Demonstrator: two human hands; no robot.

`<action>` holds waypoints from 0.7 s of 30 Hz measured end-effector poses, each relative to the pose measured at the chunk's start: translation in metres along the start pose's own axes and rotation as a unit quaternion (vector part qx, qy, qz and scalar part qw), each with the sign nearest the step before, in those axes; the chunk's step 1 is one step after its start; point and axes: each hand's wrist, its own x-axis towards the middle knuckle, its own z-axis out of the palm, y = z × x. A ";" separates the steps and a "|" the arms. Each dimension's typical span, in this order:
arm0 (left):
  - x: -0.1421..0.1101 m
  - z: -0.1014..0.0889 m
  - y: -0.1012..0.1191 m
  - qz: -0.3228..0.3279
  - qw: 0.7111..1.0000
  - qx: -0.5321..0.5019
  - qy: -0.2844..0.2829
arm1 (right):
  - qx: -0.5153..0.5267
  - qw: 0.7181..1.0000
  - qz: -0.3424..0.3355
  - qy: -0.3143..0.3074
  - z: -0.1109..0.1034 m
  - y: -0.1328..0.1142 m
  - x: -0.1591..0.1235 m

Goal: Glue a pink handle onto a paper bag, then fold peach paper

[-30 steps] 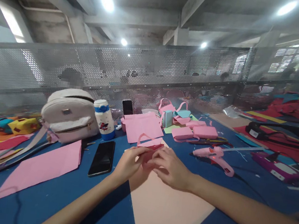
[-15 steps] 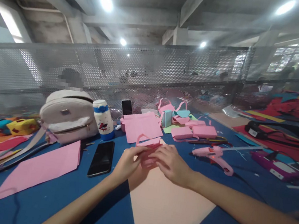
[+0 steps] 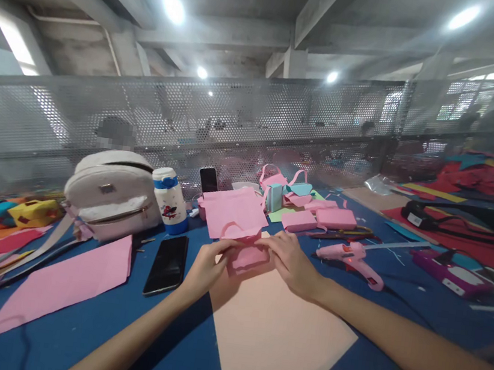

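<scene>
Between my hands is a small pink paper bag (image 3: 248, 259) with a looped strip on its far side, held over a peach sheet (image 3: 276, 340). My left hand (image 3: 209, 265) pinches its left end between thumb and fingers. At the right upper corner, my right hand (image 3: 293, 265) grips it with bent fingers; the thumb is mostly hidden. Just beyond lies a large pink sheet (image 3: 235, 208). Off to the right of my right hand rests a pink glue gun (image 3: 353, 259), its nozzle facing left.
A black phone (image 3: 166, 265) and a pink sheet (image 3: 70, 283) lie left. Behind stand a white bottle (image 3: 170, 202) and a pale backpack (image 3: 112, 191). Finished-looking pink boxes (image 3: 336, 218), scissors and a purple power strip (image 3: 451, 275) are right. A perforated metal screen (image 3: 247, 112) borders the table.
My right hand has shifted from across the bag's front to its upper right corner, so more of the pink front shows. My left hand stays on the left end.
</scene>
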 end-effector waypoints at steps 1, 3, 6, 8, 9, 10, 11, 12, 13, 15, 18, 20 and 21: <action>0.000 0.000 0.000 0.000 1.000 0.000 -0.001 | 0.002 1.000 -0.001 0.001 0.001 0.000 0.000; 0.000 -0.001 0.000 0.000 1.000 0.001 -0.003 | 0.006 1.000 -0.005 0.001 0.002 0.000 -0.001; 0.000 0.000 -0.001 0.002 1.000 0.002 -0.005 | 0.013 1.000 -0.014 -0.005 0.005 0.001 -0.002; 0.000 0.001 -0.001 0.003 1.000 0.002 -0.005 | 0.017 1.000 -0.017 -0.010 0.006 0.000 -0.003; -0.001 0.002 -0.001 0.004 1.000 0.002 -0.006 | 0.018 1.000 -0.018 -0.012 0.006 -0.001 -0.003; -0.001 0.002 -0.001 0.004 1.000 0.002 -0.006 | 0.020 1.000 -0.019 -0.013 0.006 -0.002 -0.003; -0.002 0.003 -0.001 0.005 1.000 0.002 -0.008 | 0.021 0.999 -0.019 -0.015 0.006 -0.003 -0.003; -0.002 0.004 0.000 0.006 1.000 0.002 -0.009 | 0.022 0.999 -0.019 -0.016 0.006 -0.005 -0.003; -0.003 0.005 0.001 0.008 1.000 0.003 -0.011 | 0.024 0.999 -0.019 -0.017 0.007 -0.006 -0.003; -0.004 0.007 0.002 0.012 1.000 0.008 -0.011 | 0.027 0.999 -0.020 -0.018 0.007 -0.007 -0.003; -0.006 0.010 0.002 0.026 0.999 0.020 -0.011 | 0.034 0.999 -0.021 -0.017 0.006 -0.008 -0.003; -0.007 0.011 0.001 0.040 0.999 0.033 -0.010 | 0.041 0.999 -0.021 -0.014 0.006 -0.008 -0.004; -0.008 0.011 0.000 0.048 0.998 0.041 -0.009 | 0.046 0.999 -0.018 -0.009 0.006 -0.008 -0.004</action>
